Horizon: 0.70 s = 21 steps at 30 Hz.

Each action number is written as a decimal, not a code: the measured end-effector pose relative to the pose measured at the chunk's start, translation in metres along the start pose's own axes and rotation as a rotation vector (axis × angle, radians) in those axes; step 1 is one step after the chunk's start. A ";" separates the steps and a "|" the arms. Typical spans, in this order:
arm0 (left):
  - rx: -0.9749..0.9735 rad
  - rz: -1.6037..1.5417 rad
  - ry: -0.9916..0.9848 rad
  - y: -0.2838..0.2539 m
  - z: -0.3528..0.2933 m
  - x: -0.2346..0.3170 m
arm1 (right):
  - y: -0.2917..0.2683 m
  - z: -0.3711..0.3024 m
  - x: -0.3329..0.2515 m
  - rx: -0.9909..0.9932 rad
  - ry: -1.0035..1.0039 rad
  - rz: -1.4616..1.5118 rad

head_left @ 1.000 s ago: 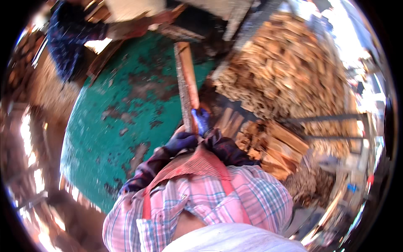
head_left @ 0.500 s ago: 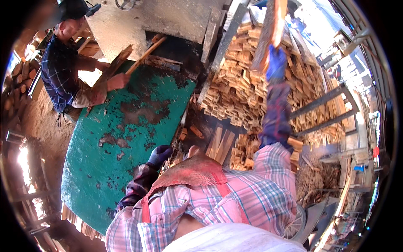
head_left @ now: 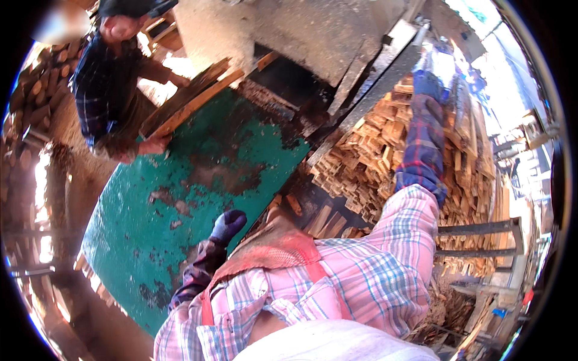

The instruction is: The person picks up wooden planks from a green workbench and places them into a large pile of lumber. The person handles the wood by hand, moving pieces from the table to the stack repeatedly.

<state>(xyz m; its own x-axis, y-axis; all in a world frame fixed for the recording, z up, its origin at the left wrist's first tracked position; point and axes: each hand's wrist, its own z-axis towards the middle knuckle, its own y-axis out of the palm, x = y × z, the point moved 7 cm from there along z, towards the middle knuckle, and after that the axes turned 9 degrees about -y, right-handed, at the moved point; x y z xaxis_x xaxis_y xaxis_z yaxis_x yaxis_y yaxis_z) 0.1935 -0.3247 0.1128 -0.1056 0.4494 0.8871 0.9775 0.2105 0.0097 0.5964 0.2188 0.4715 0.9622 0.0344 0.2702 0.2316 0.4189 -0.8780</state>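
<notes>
My left hand point(head_left: 227, 225), in a dark blue glove, hovers over the near right part of a green table point(head_left: 138, 228). Its fingers look curled together, and nothing shows in them. My right arm reaches far out over a tall stack of cut wood strips point(head_left: 376, 144). At the end of it, my blue-gloved right hand point(head_left: 428, 84) is over the stack's far side. Glare and blur hide its fingers, and I see no board in it.
Across the table at the far left, a co-worker point(head_left: 102, 90) in a dark checked shirt holds rough boards point(head_left: 192, 102) over its edge. Metal bars point(head_left: 475, 228) stick out beside the stack. Loose wood pieces point(head_left: 325, 221) lie near my apron.
The long board that my right hand held up is gone from it, and that hand is farther right. My left hand has come farther over the table. The co-worker's boards now lie together.
</notes>
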 end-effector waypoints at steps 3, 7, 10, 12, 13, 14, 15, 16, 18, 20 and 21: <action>0.050 0.234 0.090 -0.028 -0.008 -0.003 | -0.050 -0.048 -0.064 0.200 0.015 0.125; 0.138 0.071 -0.064 -0.047 -0.004 0.012 | -0.037 -0.160 -0.151 0.677 -0.208 0.680; 0.268 -0.044 -0.066 -0.080 -0.015 0.008 | 0.030 -0.263 -0.275 0.433 -0.334 1.138; 0.476 0.340 -0.116 -0.112 -0.033 0.002 | 0.017 -0.334 -0.343 0.209 -0.611 1.188; 0.576 0.531 -0.147 -0.125 -0.042 0.001 | 0.005 -0.368 -0.364 0.126 -0.732 1.130; 0.617 0.681 -0.160 -0.124 -0.056 0.022 | 0.017 -0.398 -0.375 0.112 -0.763 1.104; 0.652 0.820 -0.222 -0.128 -0.067 0.015 | 0.032 -0.431 -0.393 0.098 -0.813 1.095; 0.681 0.956 -0.286 -0.134 -0.076 0.002 | 0.053 -0.463 -0.410 -0.052 -0.851 1.041; 0.492 0.925 -0.747 -0.141 -0.087 -0.032 | 0.047 -0.501 -0.425 -0.181 -0.921 0.830; 0.453 1.127 -0.704 -0.127 -0.094 -0.045 | 0.052 -0.506 -0.427 -0.261 -0.886 0.811; 0.431 1.231 -0.678 -0.120 -0.095 -0.047 | 0.055 -0.507 -0.427 -0.300 -0.864 0.800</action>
<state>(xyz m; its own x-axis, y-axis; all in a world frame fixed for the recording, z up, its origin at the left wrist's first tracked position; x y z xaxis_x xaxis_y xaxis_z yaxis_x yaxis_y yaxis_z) 0.0986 -0.4540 0.1137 0.5528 0.8199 -0.1487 0.3968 -0.4160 -0.8182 0.2713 -0.2328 0.1077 0.4620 0.8286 -0.3162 -0.2502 -0.2203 -0.9428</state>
